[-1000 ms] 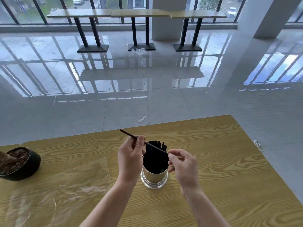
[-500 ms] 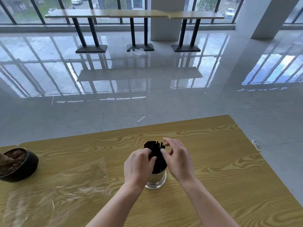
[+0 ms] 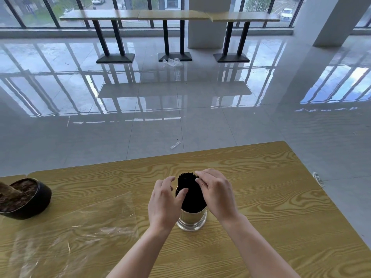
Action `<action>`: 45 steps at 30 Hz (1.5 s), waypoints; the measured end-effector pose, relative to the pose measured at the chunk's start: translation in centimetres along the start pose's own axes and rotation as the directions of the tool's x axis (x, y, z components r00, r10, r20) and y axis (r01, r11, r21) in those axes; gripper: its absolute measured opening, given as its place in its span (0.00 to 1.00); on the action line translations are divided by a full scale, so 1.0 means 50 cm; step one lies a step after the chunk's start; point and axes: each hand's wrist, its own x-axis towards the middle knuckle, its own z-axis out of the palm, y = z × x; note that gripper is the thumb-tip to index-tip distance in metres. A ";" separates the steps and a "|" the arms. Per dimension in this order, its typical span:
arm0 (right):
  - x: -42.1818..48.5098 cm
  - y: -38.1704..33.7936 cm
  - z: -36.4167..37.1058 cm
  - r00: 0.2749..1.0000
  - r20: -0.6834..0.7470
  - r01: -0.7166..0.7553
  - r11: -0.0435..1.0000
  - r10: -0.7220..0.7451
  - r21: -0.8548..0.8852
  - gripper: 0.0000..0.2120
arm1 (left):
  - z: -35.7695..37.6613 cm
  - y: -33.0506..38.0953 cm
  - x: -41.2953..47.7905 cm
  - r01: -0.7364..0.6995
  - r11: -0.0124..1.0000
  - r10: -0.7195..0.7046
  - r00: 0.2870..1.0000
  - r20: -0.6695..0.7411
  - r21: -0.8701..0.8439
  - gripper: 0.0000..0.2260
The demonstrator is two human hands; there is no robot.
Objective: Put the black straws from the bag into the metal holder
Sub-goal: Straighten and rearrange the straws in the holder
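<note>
With each grip loose around the black straws (image 3: 188,189) at 9 and 3 o'clock, holding nothing, your left hand (image 3: 163,205) and right hand (image 3: 217,194) should judge them light, slick and crushable, so pinch them mid-length above the metal holder (image 3: 191,220).

Worktop (image 3: 261,197) right of metal holder (image 3: 191,219) is open; left side blocked by plastic bag (image 3: 80,223) and plant pot (image 3: 30,199).
</note>
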 end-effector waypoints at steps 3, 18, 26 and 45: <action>0.014 -0.004 -0.013 0.995 -0.036 -0.088 0.994 0.091 0.068 0.08 | -0.003 0.005 0.012 0.017 0.999 -0.017 1.000 0.016 -0.039 0.21; 0.023 -0.003 0.003 0.991 0.110 -0.083 0.996 0.079 0.031 0.08 | 0.002 0.001 0.017 0.009 0.989 -0.012 1.000 -0.018 -0.150 0.14; -0.038 0.059 -0.058 0.954 0.208 -0.260 0.942 0.217 0.213 0.25 | -0.025 -0.034 -0.022 0.055 0.941 -0.071 0.997 -0.034 -0.334 0.16; -0.015 0.018 -0.029 0.923 0.236 -0.329 0.941 0.303 0.078 0.27 | -0.033 -0.002 -0.001 0.092 0.937 -0.060 0.993 0.104 -0.336 0.22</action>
